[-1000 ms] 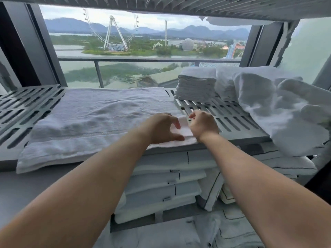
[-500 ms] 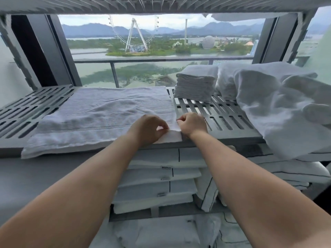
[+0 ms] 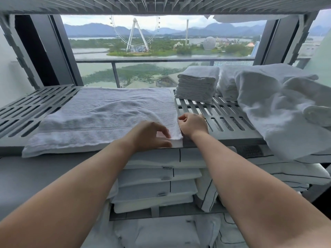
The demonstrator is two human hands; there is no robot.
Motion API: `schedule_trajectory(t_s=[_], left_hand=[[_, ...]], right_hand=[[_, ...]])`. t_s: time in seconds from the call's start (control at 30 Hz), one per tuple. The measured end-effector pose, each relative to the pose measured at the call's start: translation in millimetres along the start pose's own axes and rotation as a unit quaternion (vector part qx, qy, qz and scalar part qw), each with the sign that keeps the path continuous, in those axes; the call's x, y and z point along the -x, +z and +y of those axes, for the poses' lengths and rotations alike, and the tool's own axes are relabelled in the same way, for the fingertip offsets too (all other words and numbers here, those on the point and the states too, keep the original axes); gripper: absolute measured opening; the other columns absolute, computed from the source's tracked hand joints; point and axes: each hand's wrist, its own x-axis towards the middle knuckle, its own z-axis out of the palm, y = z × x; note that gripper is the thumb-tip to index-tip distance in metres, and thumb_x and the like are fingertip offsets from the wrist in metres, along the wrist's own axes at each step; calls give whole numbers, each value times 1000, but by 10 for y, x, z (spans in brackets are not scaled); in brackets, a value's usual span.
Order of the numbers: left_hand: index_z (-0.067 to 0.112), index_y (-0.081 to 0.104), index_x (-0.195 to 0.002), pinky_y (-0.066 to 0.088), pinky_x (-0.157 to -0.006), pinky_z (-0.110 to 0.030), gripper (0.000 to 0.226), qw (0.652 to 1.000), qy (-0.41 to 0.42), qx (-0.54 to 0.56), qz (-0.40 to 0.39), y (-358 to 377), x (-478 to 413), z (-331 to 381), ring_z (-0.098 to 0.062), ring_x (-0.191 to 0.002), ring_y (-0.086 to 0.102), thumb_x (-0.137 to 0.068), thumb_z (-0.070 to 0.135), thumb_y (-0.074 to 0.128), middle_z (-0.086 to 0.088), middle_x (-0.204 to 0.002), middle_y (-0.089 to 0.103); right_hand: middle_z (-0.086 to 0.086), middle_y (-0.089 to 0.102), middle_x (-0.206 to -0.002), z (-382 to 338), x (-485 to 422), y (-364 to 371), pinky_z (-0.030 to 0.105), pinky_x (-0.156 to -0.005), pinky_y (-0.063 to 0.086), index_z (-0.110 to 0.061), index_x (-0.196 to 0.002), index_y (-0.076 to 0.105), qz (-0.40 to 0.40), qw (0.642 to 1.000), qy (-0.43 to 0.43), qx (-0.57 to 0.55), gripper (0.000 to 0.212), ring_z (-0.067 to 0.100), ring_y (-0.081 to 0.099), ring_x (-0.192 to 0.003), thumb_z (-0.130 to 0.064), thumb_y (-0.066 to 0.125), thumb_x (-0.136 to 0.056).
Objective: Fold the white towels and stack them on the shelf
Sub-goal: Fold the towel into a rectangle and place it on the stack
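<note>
A white towel [image 3: 107,115] lies spread flat on the grey slatted shelf [image 3: 223,120], its front edge hanging slightly over the shelf's front. My left hand [image 3: 150,135] pinches the towel's near right corner, thumb underneath and fingers curled above. My right hand [image 3: 193,124] is closed on the towel's right edge just behind that corner. A neat stack of folded white towels [image 3: 196,86] stands at the back of the shelf, right of the spread towel. A loose heap of unfolded white towels [image 3: 279,108] fills the shelf's right side.
Another slatted shelf [image 3: 161,4] hangs close overhead. Below the working shelf lie stacked white pillows or linens with black piping [image 3: 157,183]. A window with a balcony rail [image 3: 161,60] is behind the rack. Bare slats [image 3: 26,106] show at the shelf's left.
Both hands have slid slightly back along the towel's right corner, now gripping its edge. The camera has tilted up and nearer; the towel's corner lies flatter on the shelf.
</note>
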Motion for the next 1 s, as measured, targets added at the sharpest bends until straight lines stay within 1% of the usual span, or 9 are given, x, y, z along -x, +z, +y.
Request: schedule_trajectory(t_s=[0.07,0.13,0.27,0.4,0.53,0.63,0.7,0.83,1.0], left_hand=[[30,69,-104,49,-91,-36,37,996,17,-91,-20,-6,8,47,-16,-105,61,-75,50,80,7,-113,67],[30,64,-104,50,-83,-37,32,991,33,-131,-5,9,12,83,-19,-100,60,-79,46,77,7,-110,63],[28,70,-98,51,-85,-36,21,998,16,-67,14,31,9,46,-19,-96,64,-84,43,74,7,-105,70],[28,76,-95,49,-92,-38,13,999,-28,-5,27,-8,-14,-58,-17,-99,65,-93,38,66,6,-103,74],[27,73,-105,47,-93,-37,21,991,-92,-20,90,-83,-8,-154,-21,-106,61,-100,30,53,1,-112,70],[23,72,-108,46,-93,-39,28,991,-99,-61,64,-160,70,-241,-23,-107,59,-102,37,49,-1,-111,68],[22,72,-109,46,-91,-38,34,992,-93,-70,39,-212,170,-273,-23,-106,60,-100,46,50,-2,-108,69],[31,74,-115,46,-100,-34,40,993,-79,-90,21,-248,381,-265,-18,-116,62,-86,57,67,4,-124,70],[29,80,-103,48,-97,-33,20,988,-81,-94,87,-181,508,-212,-16,-115,65,-86,38,75,4,-120,72]], right_hand=[[1,70,-114,-5,6,-2,39,-100,43,-32,-109,69,-1,1000,2,-3,24,29,44,-123,-36,51,-93],[4,68,-112,-8,17,-1,40,-98,42,-31,-109,66,3,1000,6,-19,25,28,44,-123,-39,48,-94],[3,66,-112,0,75,-4,41,-97,44,-29,-115,59,8,999,-14,-36,37,25,47,-118,-54,55,-88],[3,66,-112,-18,146,-14,41,-99,43,-28,-98,66,48,995,-83,-25,23,26,54,-112,-48,65,-86],[3,66,-109,-45,286,12,38,-98,37,-25,-87,72,66,983,-173,-2,20,25,53,-113,-45,66,-86],[1,67,-104,-50,413,34,38,-99,39,-25,-89,71,52,966,-253,22,23,22,54,-109,-47,63,-88],[2,66,-103,-40,488,39,35,-93,43,-23,-96,69,28,953,-299,30,27,22,56,-106,-47,62,-89],[3,65,-112,-13,602,21,35,-91,48,-21,-111,61,9,930,-360,77,33,22,57,-108,-46,61,-90],[6,66,-89,-91,735,85,37,-74,53,-11,-93,65,116,911,-391,68,12,27,61,-87,-21,58,-93]])
